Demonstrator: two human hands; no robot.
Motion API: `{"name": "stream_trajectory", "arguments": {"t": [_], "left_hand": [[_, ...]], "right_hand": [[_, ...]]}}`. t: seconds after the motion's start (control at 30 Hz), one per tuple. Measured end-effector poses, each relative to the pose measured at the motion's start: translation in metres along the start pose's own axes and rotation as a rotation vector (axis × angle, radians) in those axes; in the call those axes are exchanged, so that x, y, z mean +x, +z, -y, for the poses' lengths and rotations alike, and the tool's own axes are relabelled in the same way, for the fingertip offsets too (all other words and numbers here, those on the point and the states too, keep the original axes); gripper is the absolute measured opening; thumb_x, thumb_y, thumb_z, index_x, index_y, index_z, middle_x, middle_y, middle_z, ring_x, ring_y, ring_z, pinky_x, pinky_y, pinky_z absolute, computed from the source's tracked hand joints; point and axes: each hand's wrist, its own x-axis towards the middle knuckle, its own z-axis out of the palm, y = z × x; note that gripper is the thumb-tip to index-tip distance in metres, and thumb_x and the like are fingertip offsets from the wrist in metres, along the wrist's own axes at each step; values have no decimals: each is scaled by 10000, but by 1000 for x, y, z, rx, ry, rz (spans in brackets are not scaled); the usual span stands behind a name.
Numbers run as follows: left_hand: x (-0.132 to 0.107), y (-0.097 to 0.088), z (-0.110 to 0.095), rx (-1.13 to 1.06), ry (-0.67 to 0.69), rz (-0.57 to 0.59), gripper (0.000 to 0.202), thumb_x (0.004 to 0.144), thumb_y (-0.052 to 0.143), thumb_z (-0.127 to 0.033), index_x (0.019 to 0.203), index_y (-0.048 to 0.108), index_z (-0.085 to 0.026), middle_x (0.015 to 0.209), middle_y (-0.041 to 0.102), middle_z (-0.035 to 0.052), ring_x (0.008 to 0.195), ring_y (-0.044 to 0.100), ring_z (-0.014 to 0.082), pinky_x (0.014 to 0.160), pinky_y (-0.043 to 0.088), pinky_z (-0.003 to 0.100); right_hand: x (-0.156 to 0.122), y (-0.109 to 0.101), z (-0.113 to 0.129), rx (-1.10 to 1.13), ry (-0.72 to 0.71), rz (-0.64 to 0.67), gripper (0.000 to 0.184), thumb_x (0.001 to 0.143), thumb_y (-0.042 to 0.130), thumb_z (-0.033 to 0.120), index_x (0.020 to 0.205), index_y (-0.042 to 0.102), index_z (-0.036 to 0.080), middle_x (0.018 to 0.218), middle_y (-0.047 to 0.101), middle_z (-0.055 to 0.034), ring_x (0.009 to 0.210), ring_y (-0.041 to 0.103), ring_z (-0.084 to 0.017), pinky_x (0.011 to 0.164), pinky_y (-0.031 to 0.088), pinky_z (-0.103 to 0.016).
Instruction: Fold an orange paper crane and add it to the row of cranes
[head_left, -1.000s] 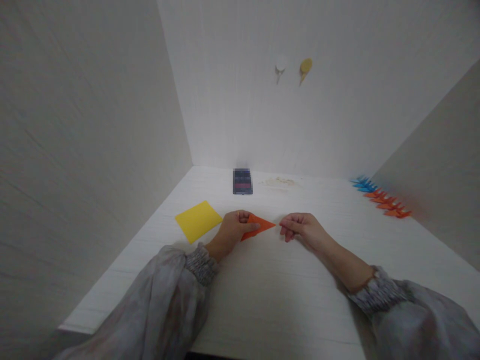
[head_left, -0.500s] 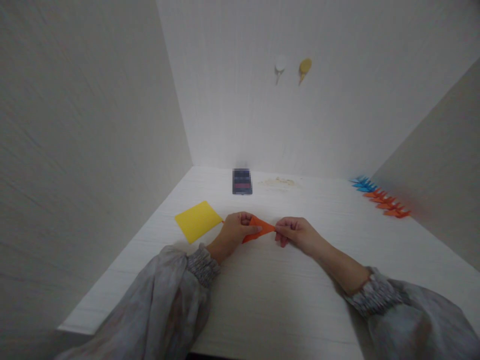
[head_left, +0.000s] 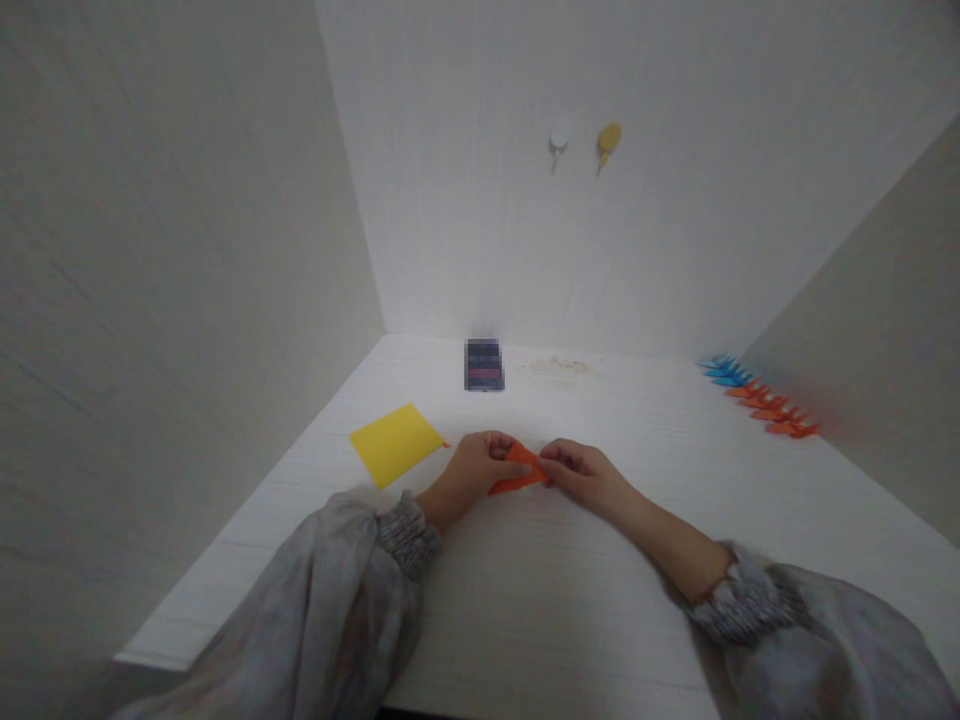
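Note:
Between my hands, just above or on the white table, is a folded piece of orange origami paper. My left hand pinches its left part, thumb lying on top. At its right corner, the thumb and fingers of my right hand are closed on the paper. A yellow sheet of paper lies flat to the left of my left hand. A small orange bit shows at that sheet's right corner. My fingers hide part of the orange folds.
A dark pixelated rectangular object lies near the back wall. Folded blue paper pieces and orange paper pieces stand in a row by the right wall. A white hook and a yellow hook are on the back wall.
My right hand has come closer to my left, and the orange paper's right point, stretched out before, now looks shorter or folded over. The yellow sheet has stayed in place.

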Motion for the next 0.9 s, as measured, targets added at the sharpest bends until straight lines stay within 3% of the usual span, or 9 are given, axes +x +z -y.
{"name": "stream_trajectory", "arguments": {"t": [0.13,0.3,0.43,0.7,0.9], "left_hand": [[-3,3,-2,75,7,43,263,544,705,-269,718,586,-112,585,588,-3,440,458,55,411,313,168],[-3,4,-5,139,57,-7,230,654,605,-341,665,603,-112,563,542,-13,481,419,55,449,300,173],[-3,4,-4,114,33,5,223,639,615,-334,652,599,-112,549,531,-18,470,404,56,453,299,180],[-6,7,-4,139,29,29,205,638,616,-322,653,629,-117,564,550,-7,495,426,68,477,322,190],[1,-1,1,71,22,-50,249,619,638,-353,647,618,-107,502,489,-32,439,360,51,441,278,191]], "right_hand": [[-3,4,5,-36,25,5,200,745,511,371,684,538,182,534,533,13,488,481,-109,463,332,-221],[-5,4,9,31,44,9,183,722,524,349,656,532,179,498,511,23,453,444,-101,446,304,-222],[-6,7,12,67,53,39,207,723,511,361,645,516,169,521,486,23,472,435,-97,462,322,-224],[-6,9,18,-142,-58,34,196,777,438,300,630,476,176,539,396,38,504,354,-90,463,273,-218],[-5,5,17,-89,-20,78,185,788,419,284,646,449,170,520,408,51,468,344,-73,430,248,-198]]}}
